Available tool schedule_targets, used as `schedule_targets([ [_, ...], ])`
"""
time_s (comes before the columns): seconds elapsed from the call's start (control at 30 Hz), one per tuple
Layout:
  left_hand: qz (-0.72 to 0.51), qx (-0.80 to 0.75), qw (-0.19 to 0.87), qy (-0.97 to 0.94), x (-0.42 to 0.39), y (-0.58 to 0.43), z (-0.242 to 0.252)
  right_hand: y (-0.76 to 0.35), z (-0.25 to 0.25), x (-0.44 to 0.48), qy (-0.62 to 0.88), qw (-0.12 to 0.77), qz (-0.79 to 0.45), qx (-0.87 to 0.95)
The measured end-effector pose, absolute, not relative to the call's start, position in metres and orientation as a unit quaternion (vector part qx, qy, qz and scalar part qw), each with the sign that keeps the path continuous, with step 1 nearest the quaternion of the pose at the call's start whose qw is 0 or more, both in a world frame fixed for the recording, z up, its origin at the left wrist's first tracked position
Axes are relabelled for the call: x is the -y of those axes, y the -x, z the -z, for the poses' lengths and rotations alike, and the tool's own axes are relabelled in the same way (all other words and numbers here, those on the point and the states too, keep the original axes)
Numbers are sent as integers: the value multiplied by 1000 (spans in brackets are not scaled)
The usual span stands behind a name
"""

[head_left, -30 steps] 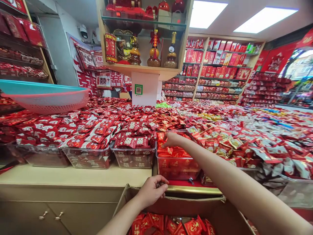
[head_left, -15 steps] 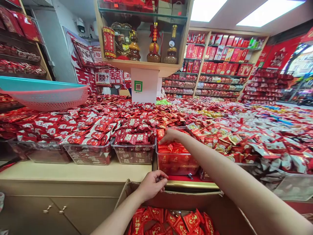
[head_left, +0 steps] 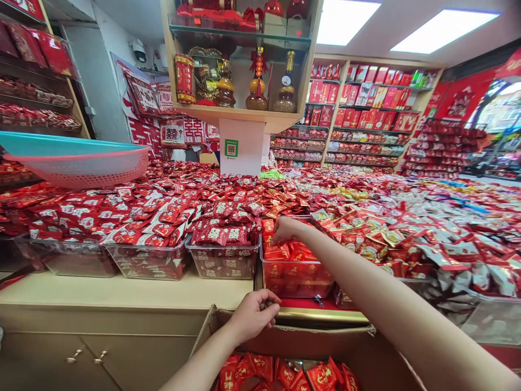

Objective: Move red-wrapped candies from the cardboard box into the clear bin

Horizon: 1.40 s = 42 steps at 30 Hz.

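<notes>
My right hand (head_left: 287, 229) reaches forward into a clear plastic bin (head_left: 297, 279) of red candy packets (head_left: 291, 254), its fingers curled down onto the packets at the bin's far left. My left hand (head_left: 254, 314) is closed around the far rim of a cardboard box (head_left: 285, 339) below the counter. Whether it also holds something small I cannot make out. More red packets (head_left: 285, 377) lie in the box.
Further clear bins (head_left: 223, 260) heaped with red sweets line the beige counter (head_left: 118, 293). A pink basket with a teal one inside it (head_left: 77, 163) sits at the left. A shelf pillar with bottles (head_left: 244, 81) rises behind, and stocked shelves (head_left: 366, 108) line the back wall.
My right hand has shifted slightly within the bin of red packets. The left hand stays on the box rim. The view tilted up and down a little.
</notes>
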<state>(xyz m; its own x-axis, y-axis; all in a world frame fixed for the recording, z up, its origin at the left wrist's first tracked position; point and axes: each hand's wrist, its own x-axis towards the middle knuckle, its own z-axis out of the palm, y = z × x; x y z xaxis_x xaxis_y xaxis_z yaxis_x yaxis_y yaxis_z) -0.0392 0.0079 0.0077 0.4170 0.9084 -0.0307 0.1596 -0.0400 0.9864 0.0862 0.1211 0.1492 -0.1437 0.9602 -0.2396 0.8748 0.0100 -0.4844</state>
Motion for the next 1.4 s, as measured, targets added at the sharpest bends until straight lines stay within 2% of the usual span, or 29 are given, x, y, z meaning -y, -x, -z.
schedule_targets([
  [0.33, -339, -420, 545, -642, -5, 40, -8, -85, -147, -121, 658, 89, -299, 685],
  [0.7, -341, -417, 543, -644, -5, 40, -9, -103, -149, -114, 619, 140, -327, 700],
  [0.87, -342, -418, 547, -639, -5, 38, -11, -127, -152, -109, 559, 168, -293, 757],
  [1.0, -342, -414, 544, -645, -6, 38, -10, -141, -157, -103, 506, 149, -290, 798],
  [1.1, -341, -416, 541, -647, -5, 38, -10, -136, -157, -93, 477, 136, -243, 834],
  [1.23, -340, -422, 538, -646, -4, 38, -12, -118, -150, -81, 471, 150, -159, 855],
  [1.4, -345, -420, 535, -647, -4, 38, -11, -106, -144, -78, 473, 148, -139, 857],
])
